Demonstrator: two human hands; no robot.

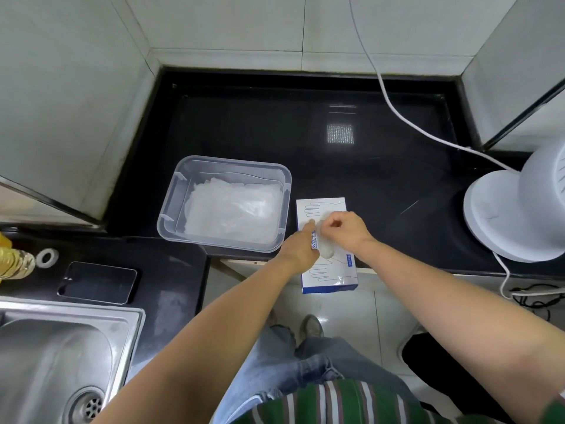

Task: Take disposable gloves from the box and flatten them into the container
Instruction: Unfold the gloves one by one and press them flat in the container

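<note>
A white and blue glove box (pixel 328 270) lies on the black counter's front edge, printed with glove outlines. Clear disposable gloves (pixel 326 246) bulge from its top opening. My left hand (pixel 301 246) rests flat on the box, fingers pointing away from me. My right hand (pixel 344 229) pinches a glove at the opening. To the left stands a clear plastic container (pixel 171 215) with several flattened gloves (pixel 232 212) lying in it.
A steel sink (pixel 58 359) is at lower left, with a dark phone (pixel 97 282), a tape roll (pixel 47 257) and a yellowish bottle (pixel 15 263) beside it. A white fan (pixel 516 209) with a cable (pixel 394 108) stands at right. Tiled walls enclose the counter.
</note>
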